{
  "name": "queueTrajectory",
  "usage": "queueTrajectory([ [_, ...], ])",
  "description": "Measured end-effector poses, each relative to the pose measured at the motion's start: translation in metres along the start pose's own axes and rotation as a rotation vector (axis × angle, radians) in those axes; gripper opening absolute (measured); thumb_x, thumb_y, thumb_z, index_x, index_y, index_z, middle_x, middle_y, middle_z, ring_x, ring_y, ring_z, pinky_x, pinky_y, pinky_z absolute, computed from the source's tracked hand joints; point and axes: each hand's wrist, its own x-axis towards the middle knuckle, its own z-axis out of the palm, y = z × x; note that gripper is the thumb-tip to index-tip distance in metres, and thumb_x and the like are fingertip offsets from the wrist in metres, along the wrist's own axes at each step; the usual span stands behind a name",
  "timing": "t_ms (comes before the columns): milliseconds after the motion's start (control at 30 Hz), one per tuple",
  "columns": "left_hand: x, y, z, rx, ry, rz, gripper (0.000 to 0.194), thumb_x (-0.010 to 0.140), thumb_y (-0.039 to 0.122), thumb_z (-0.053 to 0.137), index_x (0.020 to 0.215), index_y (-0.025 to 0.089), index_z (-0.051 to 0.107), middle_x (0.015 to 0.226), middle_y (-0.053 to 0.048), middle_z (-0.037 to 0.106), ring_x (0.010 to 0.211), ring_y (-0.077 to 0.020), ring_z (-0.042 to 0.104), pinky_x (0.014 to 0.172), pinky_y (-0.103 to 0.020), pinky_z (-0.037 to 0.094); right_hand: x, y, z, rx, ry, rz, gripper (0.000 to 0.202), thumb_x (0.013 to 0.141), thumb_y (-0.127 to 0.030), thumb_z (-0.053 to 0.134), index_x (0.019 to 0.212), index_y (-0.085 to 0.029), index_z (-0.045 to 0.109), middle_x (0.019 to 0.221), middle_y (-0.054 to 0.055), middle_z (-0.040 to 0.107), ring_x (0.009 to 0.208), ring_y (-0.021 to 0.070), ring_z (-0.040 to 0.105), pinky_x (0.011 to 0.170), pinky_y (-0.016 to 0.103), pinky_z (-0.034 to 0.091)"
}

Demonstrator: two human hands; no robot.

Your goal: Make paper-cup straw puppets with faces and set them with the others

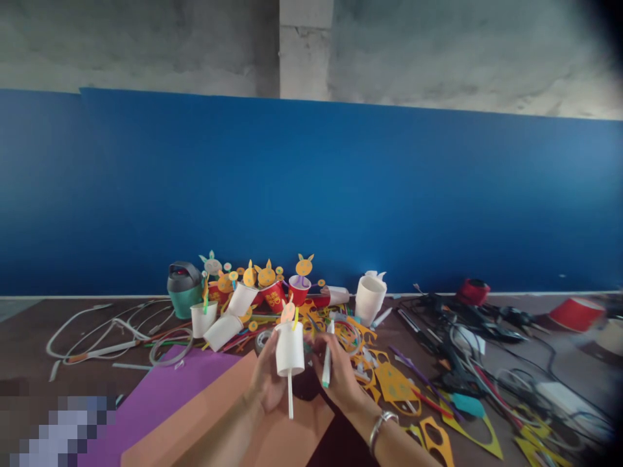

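My left hand (pixel 267 379) is closed around a white paper cup (pixel 290 350). A white straw (pixel 291 395) sticks out below the cup, and a small orange paper figure (pixel 288 311) with a yellow strip shows above its top. Just right of the cup, my right hand (pixel 335 366) holds a white marker (pixel 328 360) with a green end, nearly upright. The two hands are close together over orange and purple paper sheets (pixel 170 383). A bracelet is on my right wrist.
Decorated cups (pixel 242 299) with paper animal heads stand at the back, beside a green container (pixel 185 292). White stacked cups (pixel 370 299) stand right of centre. Orange paper scraps (pixel 396 383), cables (pixel 479 363) and a red cup (pixel 577 314) lie to the right. A blue panel (pixel 311 194) rises behind.
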Motion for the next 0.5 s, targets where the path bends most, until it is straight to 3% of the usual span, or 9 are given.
queueTrajectory([
  [167, 0.0004, -0.0008, -0.0012, -0.052, 0.014, -0.086, 0.045, 0.085, 0.042, 0.058, 0.119, 0.012, 0.056, 0.089, -0.011, 0.073, 0.083, -0.0243, 0.071, 0.073, -0.034, 0.057, -0.0017, -0.0047, 0.0008, -0.018, -0.069, 0.000, 0.025, 0.083, -0.013, 0.051, 0.106, -0.022, 0.052, 0.088, 0.005, 0.059, 0.079, 0.0195, 0.058, 0.072, 0.031, 0.047],
  [333, 0.0007, -0.0006, -0.0022, -0.100, -0.070, -0.134, 0.047, 0.085, 0.048, 0.056, 0.117, 0.014, 0.056, 0.089, -0.013, 0.073, 0.081, -0.0246, 0.071, 0.072, -0.036, 0.057, -0.0020, 0.0004, 0.0052, -0.048, -0.009, 0.028, 0.023, 0.080, -0.013, 0.051, 0.102, -0.021, 0.049, 0.085, 0.004, 0.058, 0.075, 0.0180, 0.057, 0.070, 0.030, 0.047],
  [500, 0.0037, 0.0006, -0.0018, -0.111, -0.071, -0.163, 0.044, 0.084, 0.047, 0.057, 0.116, 0.016, 0.056, 0.088, -0.012, 0.072, 0.079, -0.0242, 0.071, 0.072, -0.036, 0.057, -0.0032, 0.0041, 0.0086, -0.033, 0.006, 0.061, 0.024, 0.077, -0.011, 0.052, 0.099, -0.021, 0.049, 0.080, 0.001, 0.057, 0.068, 0.0159, 0.055, 0.065, 0.027, 0.047],
])
